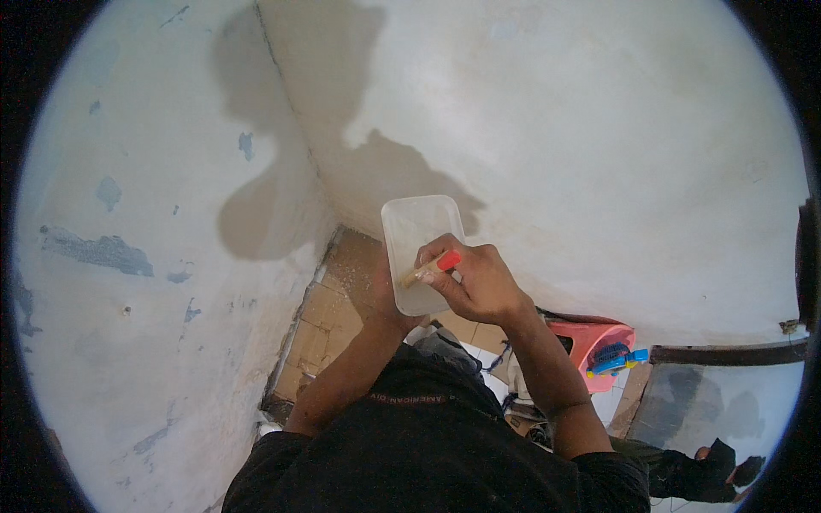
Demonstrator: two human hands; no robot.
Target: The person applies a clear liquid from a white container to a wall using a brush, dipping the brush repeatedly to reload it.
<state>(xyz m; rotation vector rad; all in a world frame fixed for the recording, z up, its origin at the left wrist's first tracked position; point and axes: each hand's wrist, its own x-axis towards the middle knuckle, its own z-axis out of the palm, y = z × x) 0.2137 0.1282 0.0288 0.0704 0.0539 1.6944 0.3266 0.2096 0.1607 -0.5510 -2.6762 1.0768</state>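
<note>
A translucent plastic container [423, 208], rectangular with rounded corners, is held in front of my chest with its mouth toward me. My left hand [387, 292] grips it from the left and underneath; most of the fingers are hidden behind it. Over the container's opening, my right hand [481, 279] is closed on a wooden-handled tool [434, 268] with a red handle end. The tool slants into the container, and its working end cannot be made out. Whitish residue marks my right thumb. A pale film coats the container's inside.
Two whitish walls meet in a corner ahead; the left wall [192, 308] has flaked grey-blue patches. Tan floor tiles [327, 301] bear pale specks. At right stand a pink plastic chair or tub [587, 336] and a blue fan-like object [612, 360]. Dark clothing [686, 471], apparently another person's, shows lower right.
</note>
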